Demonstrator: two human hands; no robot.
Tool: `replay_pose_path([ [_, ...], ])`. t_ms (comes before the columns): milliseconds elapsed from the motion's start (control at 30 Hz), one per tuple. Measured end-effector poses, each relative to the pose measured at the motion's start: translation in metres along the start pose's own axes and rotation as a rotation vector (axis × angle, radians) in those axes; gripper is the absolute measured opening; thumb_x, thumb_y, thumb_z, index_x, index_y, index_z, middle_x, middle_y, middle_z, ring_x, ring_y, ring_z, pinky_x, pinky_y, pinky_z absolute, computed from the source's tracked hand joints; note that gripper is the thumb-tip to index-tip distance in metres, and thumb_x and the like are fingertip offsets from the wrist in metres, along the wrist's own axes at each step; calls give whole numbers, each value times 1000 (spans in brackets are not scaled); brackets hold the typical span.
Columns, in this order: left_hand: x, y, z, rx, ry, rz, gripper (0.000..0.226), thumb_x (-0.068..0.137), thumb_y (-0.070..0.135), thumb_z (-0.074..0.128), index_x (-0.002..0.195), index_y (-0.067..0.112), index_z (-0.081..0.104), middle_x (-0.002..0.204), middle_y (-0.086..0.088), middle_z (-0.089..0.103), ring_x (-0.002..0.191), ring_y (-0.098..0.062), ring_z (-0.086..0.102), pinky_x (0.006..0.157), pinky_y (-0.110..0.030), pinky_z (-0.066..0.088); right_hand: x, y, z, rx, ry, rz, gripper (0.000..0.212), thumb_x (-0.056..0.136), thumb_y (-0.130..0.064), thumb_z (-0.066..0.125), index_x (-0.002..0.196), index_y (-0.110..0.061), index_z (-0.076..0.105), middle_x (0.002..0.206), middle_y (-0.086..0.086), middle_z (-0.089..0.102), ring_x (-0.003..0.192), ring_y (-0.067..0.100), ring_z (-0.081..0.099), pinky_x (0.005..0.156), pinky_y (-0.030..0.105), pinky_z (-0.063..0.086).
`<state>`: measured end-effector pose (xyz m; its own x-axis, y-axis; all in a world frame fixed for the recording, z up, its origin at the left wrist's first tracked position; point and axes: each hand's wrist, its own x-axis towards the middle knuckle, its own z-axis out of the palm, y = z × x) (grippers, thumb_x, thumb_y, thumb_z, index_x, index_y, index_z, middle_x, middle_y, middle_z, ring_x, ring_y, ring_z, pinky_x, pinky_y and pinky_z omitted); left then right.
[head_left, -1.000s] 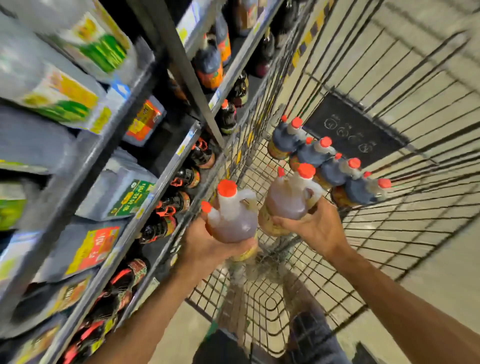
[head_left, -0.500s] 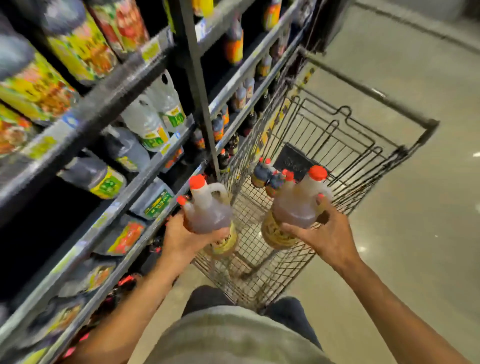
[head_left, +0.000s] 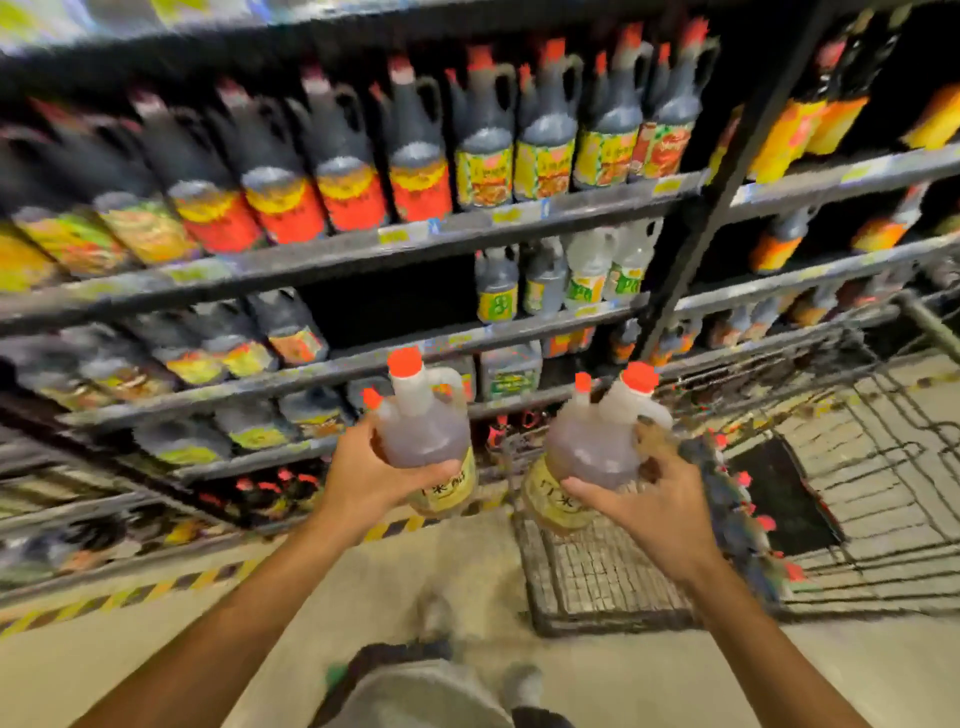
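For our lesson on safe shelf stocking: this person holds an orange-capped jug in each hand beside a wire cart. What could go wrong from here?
1. The left hand and right hand each grip a jug round its body; the left jug or right jug might slip and burst on the floor.
2. With both hands full, pushing one onto a shelf could topple the dark bottles there.
3. The wire cart stands close; a sidestep may trip.

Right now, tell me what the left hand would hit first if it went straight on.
Probably the shelf rail just beyond the jug that the left hand grips; blur leaves depth unclear.
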<state>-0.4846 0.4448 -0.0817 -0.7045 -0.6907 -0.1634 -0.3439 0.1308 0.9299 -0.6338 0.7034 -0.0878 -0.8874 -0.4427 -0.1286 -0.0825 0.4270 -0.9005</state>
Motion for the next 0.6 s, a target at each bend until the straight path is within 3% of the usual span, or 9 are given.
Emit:
replay_pose_path([
  [100,-34,-19,-67,-27,161,-40,88,30,60,94,107,25,67,106,6,75,98,-12,72,84,-41,60,-3,-33,46,-7,-136,-111,101,48,-64,93,132,-18,62,121,-4,71,111,12,68,95,44,57],
  [200,-70,-39,-135,-96,324,-57,94,21,72,92,101,28,69,100,9,76,90,-2,72,79,-35,60,-16,-73,102,-46,-239,-221,101,47,-65,93,131,-20,62,114,-7,72,105,11,69,90,42,58],
  [300,-111,-61,-205,-177,475,-70,92,23,65,95,102,26,69,103,6,76,94,-8,73,82,-36,60,-44,-112,168,-64,-345,-333,101,47,-62,90,135,-21,59,117,-9,70,107,7,66,89,29,55],
  [400,-158,-88,-279,-199,582,-70,86,34,52,99,109,23,70,106,4,76,98,-13,73,87,-41,60,-80,-150,240,-47,-465,-405,88,51,-57,89,129,-27,60,115,-18,69,104,-5,65,83,13,51],
  [533,-224,-124,-379,-212,746,-71,79,35,45,98,105,19,71,99,6,78,93,-11,74,83,-38,61,-138,-195,347,-2,-569,-460,98,48,-57,90,134,-21,60,120,-13,69,109,6,66,91,30,56],
  [600,-256,-139,-425,-210,805,-63,78,35,44,97,104,19,70,99,6,78,93,-11,74,79,-34,61,-170,-217,400,-6,-649,-509,95,47,-56,91,131,-22,60,120,-16,67,107,5,66,89,29,57],
])
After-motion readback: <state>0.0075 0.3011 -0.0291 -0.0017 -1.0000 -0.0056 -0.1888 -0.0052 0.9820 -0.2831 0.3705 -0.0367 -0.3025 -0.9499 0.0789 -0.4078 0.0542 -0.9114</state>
